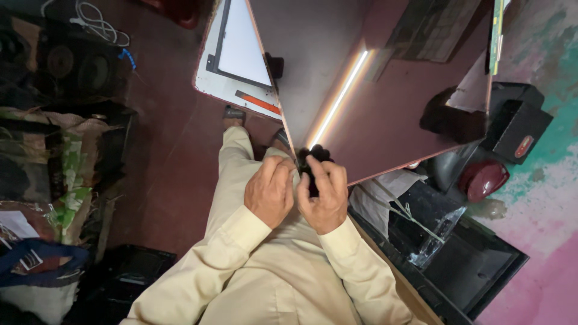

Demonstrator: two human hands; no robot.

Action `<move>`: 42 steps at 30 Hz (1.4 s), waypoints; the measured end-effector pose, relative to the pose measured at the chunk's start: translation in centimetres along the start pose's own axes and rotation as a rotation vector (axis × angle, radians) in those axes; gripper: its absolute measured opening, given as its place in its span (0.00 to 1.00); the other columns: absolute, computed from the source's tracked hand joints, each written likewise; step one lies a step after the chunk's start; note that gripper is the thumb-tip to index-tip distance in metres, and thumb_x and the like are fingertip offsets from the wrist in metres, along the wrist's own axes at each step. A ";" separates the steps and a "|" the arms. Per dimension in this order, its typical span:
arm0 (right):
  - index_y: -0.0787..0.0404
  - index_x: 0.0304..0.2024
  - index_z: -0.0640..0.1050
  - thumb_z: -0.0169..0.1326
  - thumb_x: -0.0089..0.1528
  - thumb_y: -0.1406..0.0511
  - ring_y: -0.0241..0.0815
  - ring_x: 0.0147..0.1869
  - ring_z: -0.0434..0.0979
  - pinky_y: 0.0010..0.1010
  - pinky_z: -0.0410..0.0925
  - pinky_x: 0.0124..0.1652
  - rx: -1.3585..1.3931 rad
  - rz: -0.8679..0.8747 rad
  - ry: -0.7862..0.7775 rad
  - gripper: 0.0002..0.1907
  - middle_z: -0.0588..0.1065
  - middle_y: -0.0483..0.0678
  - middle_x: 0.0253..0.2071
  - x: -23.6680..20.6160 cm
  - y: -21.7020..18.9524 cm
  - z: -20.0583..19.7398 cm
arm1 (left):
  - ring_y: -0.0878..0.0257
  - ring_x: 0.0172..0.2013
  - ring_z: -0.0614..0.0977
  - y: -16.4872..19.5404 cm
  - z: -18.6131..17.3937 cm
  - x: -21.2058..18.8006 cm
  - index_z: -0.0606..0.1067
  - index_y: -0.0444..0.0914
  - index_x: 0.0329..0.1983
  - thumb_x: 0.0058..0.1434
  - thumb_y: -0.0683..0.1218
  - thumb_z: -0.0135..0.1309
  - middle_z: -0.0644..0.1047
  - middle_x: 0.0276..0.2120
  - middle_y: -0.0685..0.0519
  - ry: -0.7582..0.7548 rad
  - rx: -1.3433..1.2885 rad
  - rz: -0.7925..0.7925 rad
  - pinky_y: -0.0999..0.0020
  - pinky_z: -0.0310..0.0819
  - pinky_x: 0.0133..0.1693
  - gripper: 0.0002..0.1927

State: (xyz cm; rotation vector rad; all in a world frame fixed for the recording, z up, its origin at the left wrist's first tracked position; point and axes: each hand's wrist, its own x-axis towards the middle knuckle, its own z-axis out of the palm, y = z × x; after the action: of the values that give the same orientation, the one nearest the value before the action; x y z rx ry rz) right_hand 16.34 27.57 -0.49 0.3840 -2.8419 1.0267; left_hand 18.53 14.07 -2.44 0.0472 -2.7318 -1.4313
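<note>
Both hands pinch the near corner of the large glossy panel (385, 90): left hand (269, 191) and right hand (323, 195) closed on a small black piece (313, 157) there. Next likely calls for careful fingertip prying.

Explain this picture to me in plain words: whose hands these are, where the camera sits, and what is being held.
There is no machine here. The one picture comes from a camera worn on a person's head, looking down past cream sleeves and trousers to the dark red floor. The left hand and right hand meet at the near corner of a large glossy panel, a thin screen-like sheet that mirrors a strip light. Both hands pinch that corner; what the fingers grip exactly is hidden. A red helmet and a black box lie to the right.
</note>
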 end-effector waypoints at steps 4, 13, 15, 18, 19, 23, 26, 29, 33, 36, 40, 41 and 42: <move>0.64 0.51 0.82 0.63 0.54 0.74 0.52 0.43 0.72 0.40 0.69 0.41 -0.008 -0.035 -0.094 0.20 0.71 0.52 0.41 0.4 0.4 0.2 | 0.46 0.40 0.80 0.7 0.2 -0.6 0.74 0.35 0.45 0.63 0.38 0.56 0.73 0.45 0.45 0.067 0.031 -0.004 0.54 0.74 0.40 0.09; 0.64 0.47 0.80 0.64 0.56 0.74 0.53 0.43 0.72 0.42 0.68 0.43 0.042 -0.167 -0.049 0.16 0.72 0.52 0.41 0.3 0.9 0.5 | 0.48 0.41 0.80 1.4 -0.3 -1.2 0.77 0.36 0.48 0.60 0.38 0.56 0.75 0.45 0.47 0.118 0.029 -0.107 0.56 0.75 0.41 0.13; 0.65 0.46 0.79 0.64 0.57 0.75 0.53 0.43 0.72 0.41 0.68 0.41 0.070 -0.156 -0.021 0.14 0.72 0.53 0.41 0.2 0.7 0.5 | 0.47 0.42 0.80 1.1 -0.4 -1.1 0.77 0.35 0.51 0.58 0.37 0.55 0.75 0.46 0.46 0.129 0.058 -0.104 0.56 0.76 0.41 0.17; 0.64 0.44 0.79 0.64 0.57 0.76 0.53 0.42 0.72 0.41 0.68 0.40 0.099 -0.134 0.009 0.13 0.72 0.53 0.40 -0.2 0.1 0.4 | 0.49 0.41 0.80 0.1 -0.2 -0.8 0.78 0.36 0.53 0.58 0.38 0.58 0.75 0.45 0.46 0.055 0.043 -0.021 0.56 0.76 0.41 0.18; 0.64 0.44 0.78 0.64 0.57 0.75 0.52 0.42 0.72 0.40 0.68 0.40 0.110 -0.123 0.008 0.13 0.72 0.53 0.40 -0.5 -0.1 0.2 | 0.50 0.41 0.80 -0.2 -0.1 -0.7 0.77 0.36 0.54 0.58 0.38 0.58 0.75 0.45 0.47 0.053 0.057 0.011 0.56 0.76 0.41 0.19; 0.65 0.43 0.79 0.64 0.58 0.75 0.50 0.39 0.72 0.38 0.67 0.38 0.123 -0.060 0.000 0.12 0.72 0.53 0.39 -1.3 -0.6 0.0 | 0.49 0.44 0.81 -1.0 0.6 -0.6 0.77 0.36 0.53 0.59 0.39 0.59 0.75 0.45 0.47 0.081 0.065 0.094 0.56 0.76 0.43 0.18; 0.64 0.44 0.80 0.62 0.61 0.75 0.47 0.36 0.74 0.35 0.69 0.36 0.116 0.101 -0.001 0.09 0.73 0.53 0.39 -1.7 -0.8 -0.1 | 0.48 0.42 0.81 -0.9 0.4 -1.3 0.77 0.36 0.49 0.62 0.39 0.58 0.76 0.45 0.47 0.102 -0.039 -0.039 0.57 0.76 0.40 0.12; 0.65 0.43 0.78 0.59 0.63 0.75 0.49 0.38 0.76 0.35 0.70 0.39 0.222 0.091 -0.059 0.06 0.73 0.53 0.41 -2.1 -0.7 -0.7 | 0.49 0.40 0.80 -1.2 0.0 -1.6 0.76 0.36 0.44 0.64 0.38 0.55 0.76 0.42 0.47 0.149 -0.237 -0.186 0.59 0.75 0.39 0.06; 0.67 0.37 0.75 0.56 0.64 0.75 0.52 0.37 0.74 0.37 0.68 0.38 0.222 0.101 -0.150 0.02 0.72 0.54 0.37 -3.2 -1.2 -0.9 | 0.55 0.35 0.80 -2.3 -0.6 -2.2 0.76 0.35 0.41 0.64 0.37 0.55 0.77 0.37 0.48 0.100 -0.391 -0.338 0.64 0.75 0.37 0.04; 0.67 0.31 0.73 0.57 0.64 0.75 0.53 0.35 0.72 0.39 0.66 0.36 0.211 0.063 -0.189 0.08 0.70 0.54 0.32 -3.8 -1.7 -0.5 | 0.59 0.32 0.80 -3.4 -1.0 -2.9 0.77 0.35 0.41 0.63 0.38 0.56 0.77 0.34 0.49 0.073 -0.390 -0.396 0.67 0.74 0.35 0.04; 0.67 0.29 0.74 0.61 0.63 0.73 0.51 0.34 0.73 0.37 0.66 0.35 0.181 0.042 -0.147 0.10 0.72 0.53 0.31 -4.1 -3.0 0.0 | 0.65 0.31 0.78 -4.8 -1.0 -3.4 0.77 0.35 0.41 0.64 0.39 0.57 0.77 0.33 0.53 0.090 -0.486 -0.471 0.70 0.73 0.35 0.03; 0.67 0.31 0.76 0.61 0.63 0.72 0.50 0.35 0.74 0.36 0.67 0.36 0.188 0.039 -0.111 0.07 0.73 0.52 0.33 -4.1 -3.3 0.1 | 0.67 0.31 0.78 -5.0 -1.0 -3.3 0.77 0.35 0.41 0.65 0.40 0.57 0.77 0.34 0.54 0.089 -0.542 -0.505 0.71 0.73 0.34 0.04; 0.68 0.33 0.77 0.60 0.63 0.72 0.47 0.35 0.75 0.35 0.68 0.37 0.241 0.087 -0.099 0.05 0.74 0.52 0.35 -4.1 -3.5 0.2 | 0.69 0.31 0.77 -5.2 -1.0 -3.2 0.77 0.35 0.41 0.65 0.40 0.57 0.77 0.34 0.55 0.089 -0.598 -0.541 0.72 0.73 0.34 0.04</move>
State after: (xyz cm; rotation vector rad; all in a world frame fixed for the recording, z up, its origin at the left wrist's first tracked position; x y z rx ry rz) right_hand 21.19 25.71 0.83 0.3417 -2.8495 1.4128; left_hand 21.84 10.48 -6.22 0.8415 -2.1905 -2.2458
